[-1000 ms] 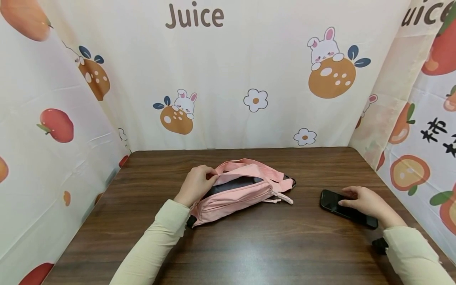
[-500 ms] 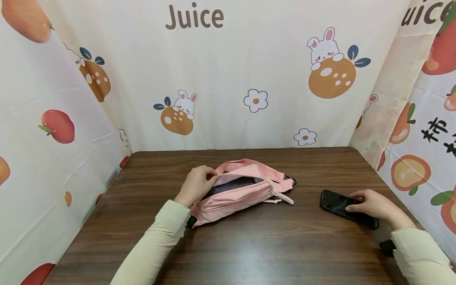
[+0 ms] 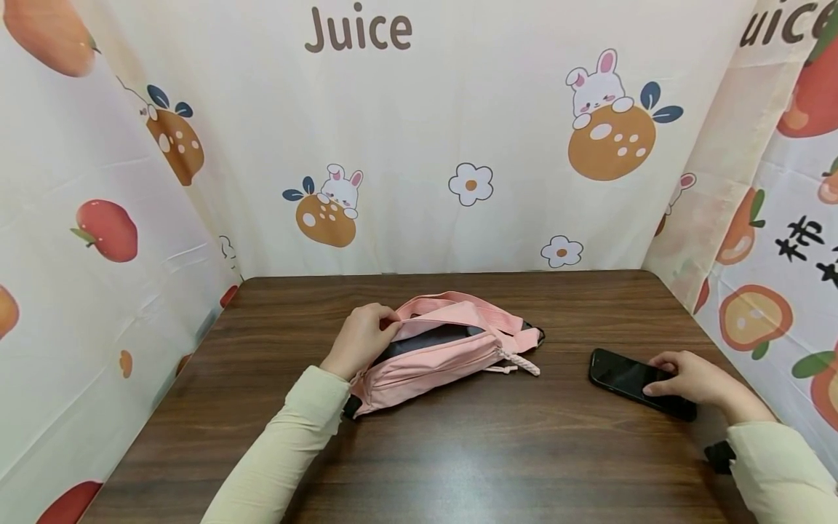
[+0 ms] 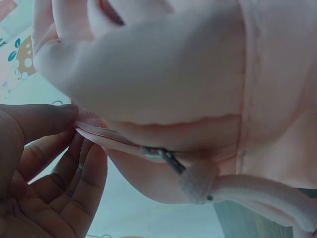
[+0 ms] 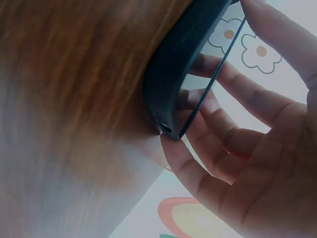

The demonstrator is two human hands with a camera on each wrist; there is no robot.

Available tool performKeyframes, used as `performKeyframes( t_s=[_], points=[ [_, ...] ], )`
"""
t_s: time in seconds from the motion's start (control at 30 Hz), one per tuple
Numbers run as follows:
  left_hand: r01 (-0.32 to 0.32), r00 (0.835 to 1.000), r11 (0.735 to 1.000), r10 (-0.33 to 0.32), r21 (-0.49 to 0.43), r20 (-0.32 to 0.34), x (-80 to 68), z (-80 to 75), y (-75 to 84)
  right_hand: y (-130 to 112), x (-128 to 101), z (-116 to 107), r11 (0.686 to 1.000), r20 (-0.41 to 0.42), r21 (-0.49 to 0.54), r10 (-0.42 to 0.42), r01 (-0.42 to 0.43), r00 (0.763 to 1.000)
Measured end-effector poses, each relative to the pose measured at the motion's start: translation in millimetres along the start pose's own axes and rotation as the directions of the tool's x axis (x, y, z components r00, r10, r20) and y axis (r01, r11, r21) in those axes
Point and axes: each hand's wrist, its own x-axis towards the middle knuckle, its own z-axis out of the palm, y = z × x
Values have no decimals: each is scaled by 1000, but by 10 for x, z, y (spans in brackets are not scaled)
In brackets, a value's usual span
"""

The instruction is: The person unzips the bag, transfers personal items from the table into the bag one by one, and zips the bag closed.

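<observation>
A pink waist bag [image 3: 432,364] lies on the table, its top pocket unzipped so the dark lining shows. My left hand [image 3: 363,338] pinches the back edge of that opening between thumb and fingers. In the left wrist view, the fingertips hold the bag's zippered edge [image 4: 106,133], near a zipper pull with a cord. A black smartphone [image 3: 622,375] lies flat at the right, screen up. My right hand [image 3: 694,378] is over its near right end, thumb on the front side and fingers on the far side. In the right wrist view, the fingers span the phone [image 5: 171,74].
The brown wooden table [image 3: 497,466] carries both things. A cord with a rope-like pull [image 3: 520,362] and a strap end with a black buckle [image 3: 533,333] stick out from the bag's right. Printed curtains [image 3: 419,145] stand behind and at both sides.
My right hand has slid rightward along the phone toward its near right end. The phone has stayed almost in place. My left hand and the waist bag have not moved.
</observation>
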Motion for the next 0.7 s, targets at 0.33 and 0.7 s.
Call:
performKeyframes(
  t_s=[0.33,0.7],
  points=[
    [7,1000,1000,-7,-2,16,21,3,-7,-7,1,-17,1000,12,0,6,-6,1000],
    [9,1000,1000,-9,1,15,14,-1,0,-31,-17,-1,999,20,22,39,-40,999]
  ],
)
